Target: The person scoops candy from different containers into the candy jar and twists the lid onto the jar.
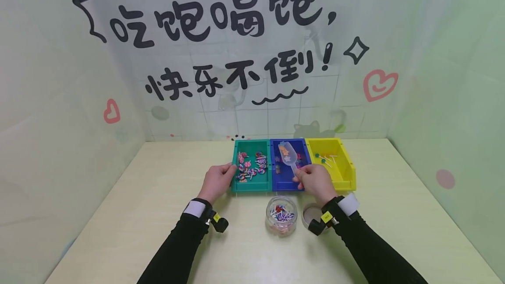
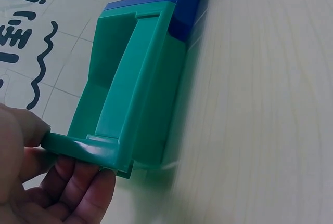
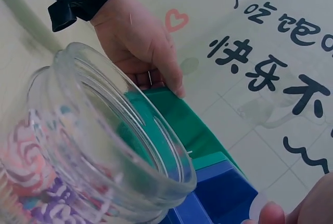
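Note:
My left hand (image 1: 218, 182) grips the left wall of the green bin (image 1: 252, 186), thumb on the rim and fingers beneath it in the left wrist view. Inside that bin lie several swirl-patterned lollipop pieces (image 1: 247, 165). My right hand (image 1: 317, 180) pinches the handle of a clear scoop (image 1: 288, 152) above the blue bin (image 1: 287, 184). Orange and blue pieces (image 1: 284, 149) sit in the scoop. More small pieces lie in the blue bin, partly hidden by scoop and hand. An open glass jar (image 1: 281, 216) with colourful pieces stands in front of the bins.
A yellow bin (image 1: 344, 179) with a few lollipop-like sticks (image 1: 324, 159) adjoins the blue one on the right. A round lid (image 1: 311, 214) lies right of the jar, partly under my right wrist. Behind the table (image 1: 158, 214) rises a printed wall.

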`<state>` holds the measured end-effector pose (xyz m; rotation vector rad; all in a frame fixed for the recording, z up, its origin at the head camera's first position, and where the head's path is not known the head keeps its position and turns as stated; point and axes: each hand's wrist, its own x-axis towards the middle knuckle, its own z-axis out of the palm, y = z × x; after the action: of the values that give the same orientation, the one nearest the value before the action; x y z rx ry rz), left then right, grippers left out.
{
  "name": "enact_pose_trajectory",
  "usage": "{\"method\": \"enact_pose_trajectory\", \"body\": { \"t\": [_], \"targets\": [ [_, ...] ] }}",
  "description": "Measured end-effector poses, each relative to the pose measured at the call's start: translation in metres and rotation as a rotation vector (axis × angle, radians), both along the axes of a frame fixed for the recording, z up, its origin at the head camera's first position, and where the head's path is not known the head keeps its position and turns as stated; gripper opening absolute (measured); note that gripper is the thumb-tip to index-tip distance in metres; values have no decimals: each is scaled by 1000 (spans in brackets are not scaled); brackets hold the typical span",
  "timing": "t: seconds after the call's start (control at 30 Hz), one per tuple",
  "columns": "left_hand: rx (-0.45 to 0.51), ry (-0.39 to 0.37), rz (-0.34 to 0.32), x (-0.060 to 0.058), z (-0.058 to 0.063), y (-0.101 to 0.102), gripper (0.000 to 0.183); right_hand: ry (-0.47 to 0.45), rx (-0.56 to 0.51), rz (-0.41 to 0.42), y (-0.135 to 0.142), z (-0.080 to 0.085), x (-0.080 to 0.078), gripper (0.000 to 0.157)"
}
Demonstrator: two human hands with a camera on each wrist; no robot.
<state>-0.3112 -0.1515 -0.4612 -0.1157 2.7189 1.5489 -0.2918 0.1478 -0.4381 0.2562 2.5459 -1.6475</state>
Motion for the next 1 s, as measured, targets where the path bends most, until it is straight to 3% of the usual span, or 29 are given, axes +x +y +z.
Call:
{"method": "enact_pose_trajectory", "body": {
  "t": [0.47, 0.7, 0.83, 1.0],
  "targets": [
    [15, 16, 28, 3, -5, -1, 45, 79, -115, -32, 16, 2, 6, 37],
    [30, 91, 137, 6, -5, -2, 47, 94, -206, -65, 28, 14, 5, 36],
    [57, 158, 197, 10, 1, -4, 45, 106, -272, -95, 36, 23, 4, 37],
    [107, 209, 209, 21, 13, -4, 38, 144, -328, -138, 48, 33, 8, 37]
  ]
}}
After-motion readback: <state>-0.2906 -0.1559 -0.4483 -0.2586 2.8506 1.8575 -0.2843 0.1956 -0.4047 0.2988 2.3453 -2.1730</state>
